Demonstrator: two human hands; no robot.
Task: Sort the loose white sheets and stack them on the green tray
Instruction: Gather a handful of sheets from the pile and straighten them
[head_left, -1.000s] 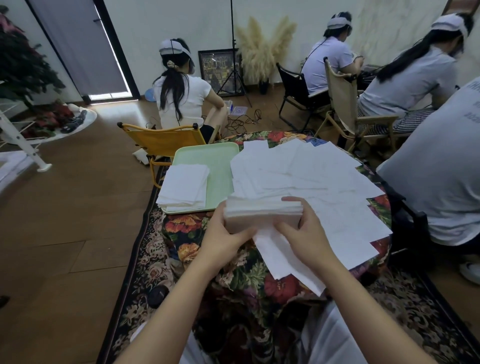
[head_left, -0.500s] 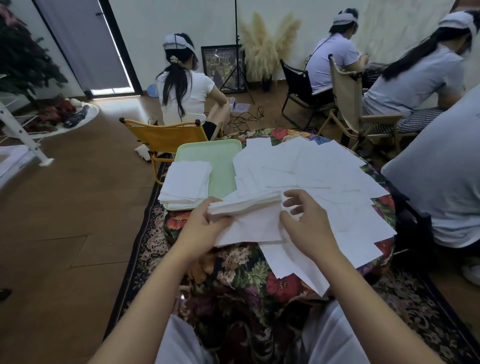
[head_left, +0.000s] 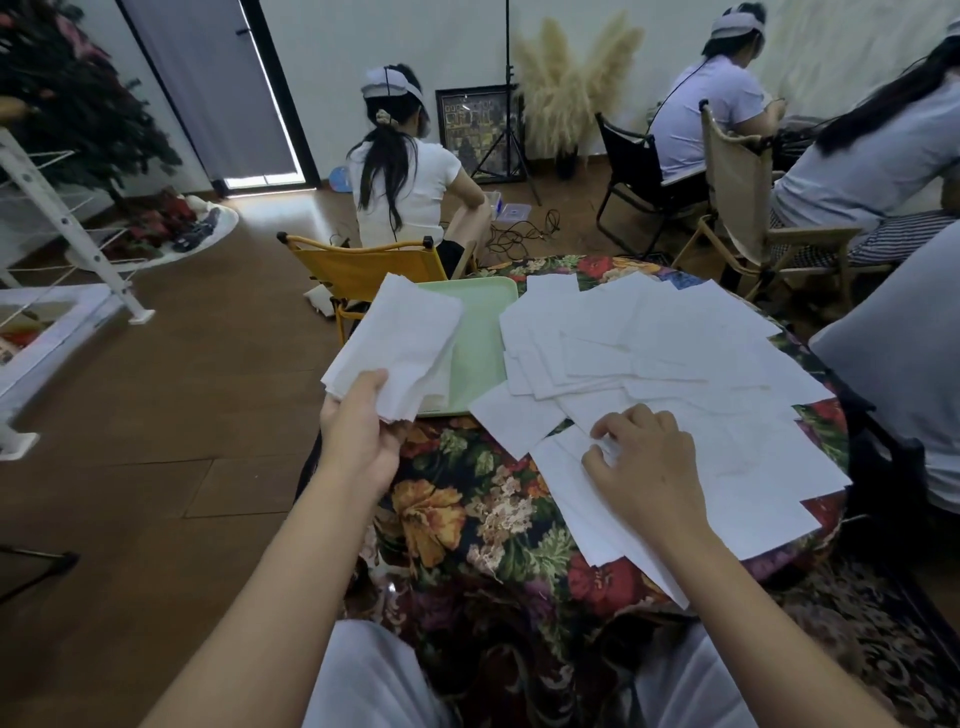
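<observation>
My left hand (head_left: 358, 434) grips the near end of a bundle of white sheets (head_left: 400, 338), held over the left half of the green tray (head_left: 480, 338). The bundle hides the stack that lies on the tray; only its corner (head_left: 439, 387) peeks out. Loose white sheets (head_left: 670, 358) lie spread and overlapping on the floral tablecloth right of the tray. My right hand (head_left: 641, 460) rests on the near sheets with curled fingers, fingertips pressing the paper.
A yellow folding chair (head_left: 363, 262) stands just behind the tray, with a seated person (head_left: 408, 176) beyond it. More people sit on chairs at the right. A person in white (head_left: 904, 353) sits close against the table's right edge. A white rack (head_left: 62, 218) stands left.
My left hand carried the bundle from the table's middle leftward over the tray. My right hand let go of it and came down onto the loose sheets.
</observation>
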